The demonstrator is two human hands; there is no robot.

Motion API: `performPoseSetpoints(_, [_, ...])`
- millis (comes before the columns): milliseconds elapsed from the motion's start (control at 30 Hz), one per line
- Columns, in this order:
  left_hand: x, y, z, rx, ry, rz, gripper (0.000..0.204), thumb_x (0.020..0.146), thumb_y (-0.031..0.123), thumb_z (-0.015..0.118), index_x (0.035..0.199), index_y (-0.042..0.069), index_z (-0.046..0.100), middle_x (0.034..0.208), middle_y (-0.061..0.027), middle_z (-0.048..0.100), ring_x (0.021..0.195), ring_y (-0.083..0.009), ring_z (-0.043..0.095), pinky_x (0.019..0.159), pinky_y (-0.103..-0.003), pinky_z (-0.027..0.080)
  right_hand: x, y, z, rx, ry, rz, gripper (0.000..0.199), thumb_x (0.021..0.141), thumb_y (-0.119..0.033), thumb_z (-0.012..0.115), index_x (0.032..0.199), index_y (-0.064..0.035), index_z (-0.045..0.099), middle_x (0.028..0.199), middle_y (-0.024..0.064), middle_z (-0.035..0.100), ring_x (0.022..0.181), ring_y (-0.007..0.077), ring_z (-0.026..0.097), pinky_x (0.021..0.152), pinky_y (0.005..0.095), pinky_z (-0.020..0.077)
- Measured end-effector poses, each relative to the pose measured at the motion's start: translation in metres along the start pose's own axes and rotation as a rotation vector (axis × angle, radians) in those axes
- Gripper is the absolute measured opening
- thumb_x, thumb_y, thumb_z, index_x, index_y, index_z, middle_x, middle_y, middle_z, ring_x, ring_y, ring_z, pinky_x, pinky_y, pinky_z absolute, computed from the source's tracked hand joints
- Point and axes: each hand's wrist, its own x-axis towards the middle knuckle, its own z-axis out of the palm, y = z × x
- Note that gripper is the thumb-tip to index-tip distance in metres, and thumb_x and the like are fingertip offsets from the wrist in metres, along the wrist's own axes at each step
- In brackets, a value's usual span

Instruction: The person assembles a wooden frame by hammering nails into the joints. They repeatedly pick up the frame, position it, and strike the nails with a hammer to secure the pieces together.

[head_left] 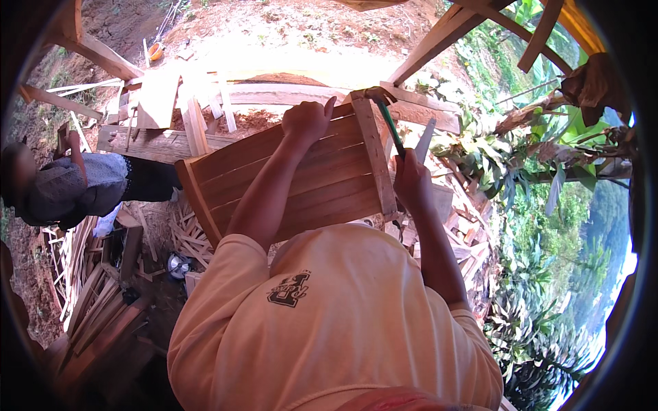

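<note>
A slatted wooden crate (295, 179) is tilted in front of me, with a thicker end piece along each side. My left hand (306, 125) is closed at the crate's far edge, thumb raised; its fingertips are partly hidden. In my right hand (412, 179) is a hammer (388, 123) with a green handle. The hammer's head is at the far right corner of the crate, over the top of the right end piece. A pale, pointed flat strip (426, 140) shows just beyond my right hand; I cannot tell what it is.
On the left a person (75, 181) in a grey top is beside stacked wooden strips (89, 301). A silver round tool (178, 266) lies near offcuts. Planks (157, 103) lean on a beam at the far side. Wood scraps (473, 240) and leafy plants (541, 274) are at right.
</note>
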Motion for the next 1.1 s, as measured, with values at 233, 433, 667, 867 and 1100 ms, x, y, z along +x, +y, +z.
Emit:
performPoseSetpoints(233, [-0.005,-0.005,-0.001,-0.03,-0.008,-0.035,0.086,0.109,0.063,0.022,0.087,0.002,0.078,0.089,-0.0214,0.076,0.089,-0.0393,0.075,0.084,-0.053,0.058,-0.002,-0.017,-0.018,0.195,0.178,-0.157,0.015,0.107,-0.018,0.052,0.108,-0.0036,0.053,0.076,0.0285,0.065,0.077,0.052,0.067,0.061,0.0593,0.0491])
performPoseSetpoints(433, [-0.001,-0.006,-0.001,-0.032,-0.014,-0.025,0.086,0.108,0.064,0.023,0.089,0.0,0.078,0.092,-0.0229,0.076,0.092,-0.0398,0.075,0.085,-0.055,0.058,0.014,0.0,-0.013,-0.042,0.005,-0.045,0.009,0.105,-0.009,0.056,0.108,-0.0006,0.054,0.069,0.0248,0.062,0.067,0.0484,0.066,0.054,0.0513,0.0486])
performPoseSetpoints(667, [-0.005,-0.012,-0.01,-0.146,-0.043,0.029,0.073,0.108,0.056,0.035,0.093,-0.002,0.076,0.096,-0.0241,0.075,0.095,-0.0412,0.073,0.089,-0.052,0.056,0.008,-0.011,-0.013,0.167,0.126,-0.123,0.013,0.105,-0.014,0.056,0.107,-0.0007,0.057,0.078,0.0264,0.065,0.074,0.048,0.067,0.063,0.0522,0.0493])
performPoseSetpoints(867, [0.032,-0.042,0.015,-0.565,-0.083,0.416,0.066,0.104,0.056,0.051,0.093,-0.005,0.074,0.082,-0.022,0.07,0.086,-0.0376,0.071,0.085,-0.05,0.053,0.016,0.024,0.026,0.189,0.086,-0.013,0.025,0.105,-0.02,0.061,0.093,0.0018,0.061,0.073,0.021,0.063,0.066,0.0384,0.063,0.06,0.0459,0.0466])
performPoseSetpoints(1100, [0.036,-0.002,-0.001,-0.349,-0.336,0.176,0.091,0.088,0.081,0.059,0.103,-0.007,0.077,0.099,-0.0269,0.075,0.092,-0.0343,0.072,0.086,-0.047,0.053,0.003,0.001,-0.012,0.161,0.056,-0.052,0.017,0.103,-0.014,0.059,0.104,0.0023,0.063,0.084,0.0263,0.069,0.079,0.0468,0.068,0.069,0.0521,0.0515])
